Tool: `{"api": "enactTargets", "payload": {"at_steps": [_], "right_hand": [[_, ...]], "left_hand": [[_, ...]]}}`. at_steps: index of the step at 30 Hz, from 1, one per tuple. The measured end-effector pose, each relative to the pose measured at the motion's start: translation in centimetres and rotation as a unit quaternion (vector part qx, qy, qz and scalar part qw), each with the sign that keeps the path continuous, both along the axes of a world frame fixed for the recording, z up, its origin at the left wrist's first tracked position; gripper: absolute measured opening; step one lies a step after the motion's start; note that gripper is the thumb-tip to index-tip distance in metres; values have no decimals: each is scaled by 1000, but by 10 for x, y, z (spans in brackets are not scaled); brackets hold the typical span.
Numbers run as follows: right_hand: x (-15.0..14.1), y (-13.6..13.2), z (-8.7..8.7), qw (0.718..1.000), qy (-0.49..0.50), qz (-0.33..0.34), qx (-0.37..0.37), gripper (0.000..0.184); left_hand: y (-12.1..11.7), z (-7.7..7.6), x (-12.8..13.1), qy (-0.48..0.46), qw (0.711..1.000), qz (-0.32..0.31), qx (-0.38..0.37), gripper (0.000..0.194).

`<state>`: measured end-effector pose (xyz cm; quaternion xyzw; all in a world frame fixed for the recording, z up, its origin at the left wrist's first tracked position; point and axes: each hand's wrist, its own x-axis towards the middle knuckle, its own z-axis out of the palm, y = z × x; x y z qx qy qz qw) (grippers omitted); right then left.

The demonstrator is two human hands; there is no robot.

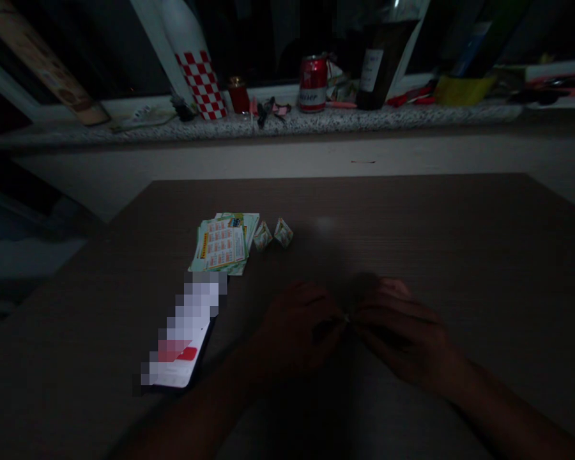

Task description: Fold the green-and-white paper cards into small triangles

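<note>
My left hand (306, 326) and my right hand (402, 326) meet fingertip to fingertip above the table, both closed in a pinch. Between them shows a tiny pale bit of what looks like folded paper (347, 318), mostly hidden by fingers and shadow. Beyond my left hand stand two small folded paper pieces (283, 233), side by side, printed in green and white. Left of these lies a loose stack of printed lottery-type tickets (223, 246). A phone (184, 342) with a lit screen, partly blurred out, rests beside my left forearm.
The dark wooden table (460, 223) reaches to a wall. Above it, a granite sill (278, 124) carries a red-checked white bottle (201, 80), a small red jar (238, 96), a red can (313, 83), a dark bottle (371, 70) and a yellow container (462, 91). Light is dim.
</note>
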<state>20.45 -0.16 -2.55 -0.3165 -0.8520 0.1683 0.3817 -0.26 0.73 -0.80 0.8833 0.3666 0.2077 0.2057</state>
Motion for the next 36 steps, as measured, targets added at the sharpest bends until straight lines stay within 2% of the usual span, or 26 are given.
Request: {"api": "enactTargets", "payload": {"at_steps": [8,13,18,26,36], "right_hand": [[1,-5,5,999,20,1,40,28],[-2,-8,8,998,20,-3,63,20],[-2,-10,6,997,11,11,82,19],[-2,-13,2,994,-8,-12,110,15],[-5,-16,10,989,-7,-47,143,18]], "left_hand": [[-8,5,2,-65,996,14,56,7],[-10,4,6,-69,990,13,120,6],[-8,4,8,-76,982,-1,173,7],[-9,3,12,-63,982,14,179,11],[-8,3,12,-66,980,33,184,9]]}}
